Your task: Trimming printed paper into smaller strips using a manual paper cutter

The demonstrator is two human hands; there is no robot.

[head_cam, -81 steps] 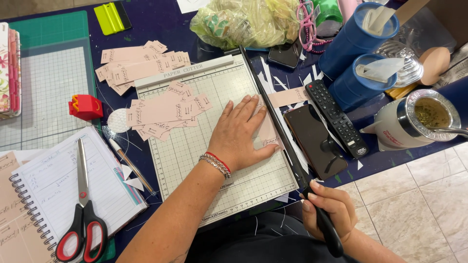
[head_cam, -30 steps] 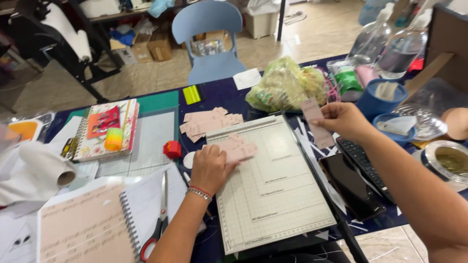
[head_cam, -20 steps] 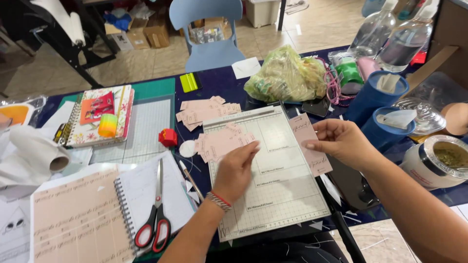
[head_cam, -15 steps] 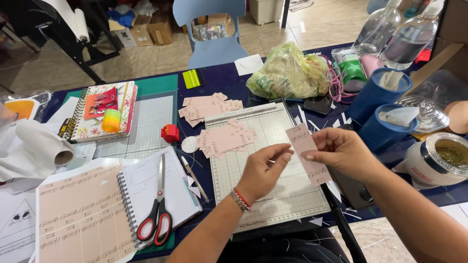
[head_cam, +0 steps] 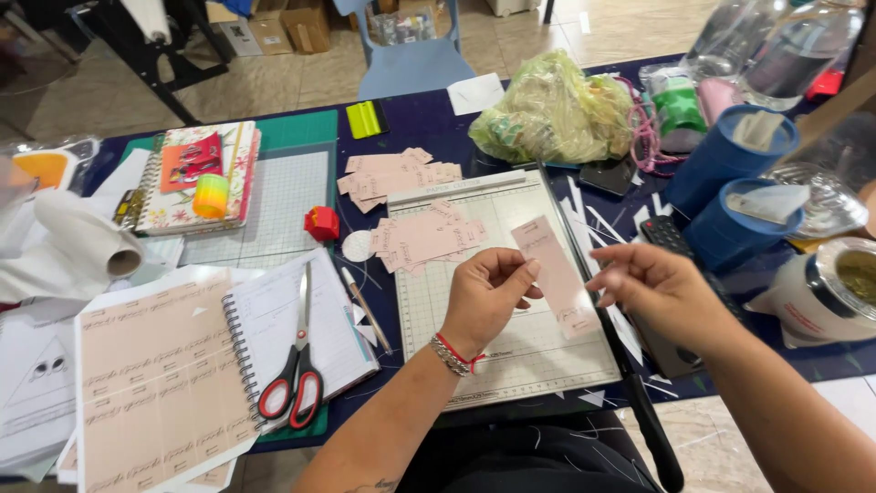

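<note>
A long pink paper strip (head_cam: 557, 277) hangs above the white paper trimmer (head_cam: 511, 365), held at both sides. My left hand (head_cam: 488, 297) pinches its left edge with curled fingers. My right hand (head_cam: 652, 288) grips the lower right end, fingers spread. On the trimmer's far left corner lies a pile of several cut pink slips (head_cam: 427, 237). A second pile of pink slips (head_cam: 392, 175) rests on the dark blue tablecloth beyond it. The trimmer's black blade arm (head_cam: 652, 429) runs along its right side toward me.
Red-handled scissors (head_cam: 297, 383) lie on an open spiral notebook (head_cam: 274, 319) beside a pink printed sheet (head_cam: 155, 383). A green cutting mat (head_cam: 283, 196), a small red box (head_cam: 321, 223), a paper roll (head_cam: 82, 242), a plastic bag (head_cam: 552, 114), blue cups (head_cam: 730, 201) and a phone (head_cam: 671, 351) crowd the table.
My right hand brought the pink strip from the far right over the trimmer. My left hand left the slip pile and took hold of the strip's left edge.
</note>
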